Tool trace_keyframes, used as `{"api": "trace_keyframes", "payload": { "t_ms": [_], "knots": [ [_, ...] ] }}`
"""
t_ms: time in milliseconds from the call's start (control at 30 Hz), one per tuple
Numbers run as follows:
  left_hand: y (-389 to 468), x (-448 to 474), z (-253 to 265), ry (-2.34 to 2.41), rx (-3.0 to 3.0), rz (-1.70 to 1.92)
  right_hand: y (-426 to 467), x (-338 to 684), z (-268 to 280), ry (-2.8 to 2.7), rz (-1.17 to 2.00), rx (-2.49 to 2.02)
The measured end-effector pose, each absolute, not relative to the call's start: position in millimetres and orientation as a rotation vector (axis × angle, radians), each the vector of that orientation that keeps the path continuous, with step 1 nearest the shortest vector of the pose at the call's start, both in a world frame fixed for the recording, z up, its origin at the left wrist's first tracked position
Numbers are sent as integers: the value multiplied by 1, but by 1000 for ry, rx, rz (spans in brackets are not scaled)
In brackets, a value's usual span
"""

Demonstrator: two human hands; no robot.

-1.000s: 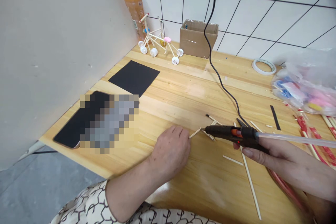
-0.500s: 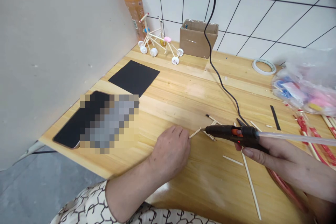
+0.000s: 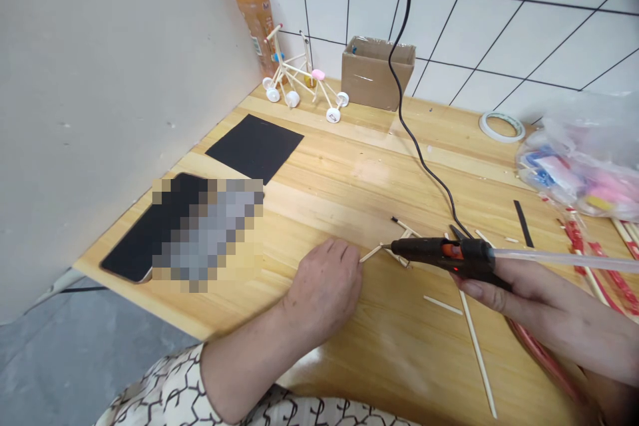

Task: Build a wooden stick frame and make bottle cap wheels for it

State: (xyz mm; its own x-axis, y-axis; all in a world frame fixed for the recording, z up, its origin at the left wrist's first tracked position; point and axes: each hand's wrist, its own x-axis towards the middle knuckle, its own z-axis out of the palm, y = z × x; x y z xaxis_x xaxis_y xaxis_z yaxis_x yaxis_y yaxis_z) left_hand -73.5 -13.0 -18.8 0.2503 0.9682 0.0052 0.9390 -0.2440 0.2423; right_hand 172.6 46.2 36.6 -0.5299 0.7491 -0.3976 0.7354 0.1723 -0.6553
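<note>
My left hand (image 3: 327,283) is closed on a short wooden stick (image 3: 370,253) that sticks out past the fingers; the fingertips are hidden. My right hand (image 3: 504,286) grips a black hot glue gun (image 3: 439,254), with a clear glue stick (image 3: 564,259) running out of its back. The gun's nozzle meets the far end of the wooden stick, as far as I can see. Behind the nozzle lies a small frame of joined sticks (image 3: 408,233) with a dark tip, partly covered by the gun. Below the gun rest a short loose stick (image 3: 442,305) and a longer one (image 3: 478,353).
Small stick models with white wheels (image 3: 294,76) stand by a drink bottle (image 3: 253,10) and a cardboard box (image 3: 378,76). A black cable (image 3: 417,143) crosses the table. Black sheet (image 3: 254,146) and phone (image 3: 144,239) lie left; tape (image 3: 502,126) and a plastic bag (image 3: 574,160) lie right.
The glue gun's rear and my right hand have shifted very slightly, while the nozzle stays at the stick's end. My left hand has not visibly moved.
</note>
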Motion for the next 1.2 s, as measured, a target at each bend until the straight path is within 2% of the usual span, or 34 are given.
{"api": "trace_keyframes", "payload": {
  "t_ms": [1200],
  "knots": [
    [-13, -74, -19, 1792, 2336, 269, 49, 179, 32, -2389, 1275, -1444]
  ]
}}
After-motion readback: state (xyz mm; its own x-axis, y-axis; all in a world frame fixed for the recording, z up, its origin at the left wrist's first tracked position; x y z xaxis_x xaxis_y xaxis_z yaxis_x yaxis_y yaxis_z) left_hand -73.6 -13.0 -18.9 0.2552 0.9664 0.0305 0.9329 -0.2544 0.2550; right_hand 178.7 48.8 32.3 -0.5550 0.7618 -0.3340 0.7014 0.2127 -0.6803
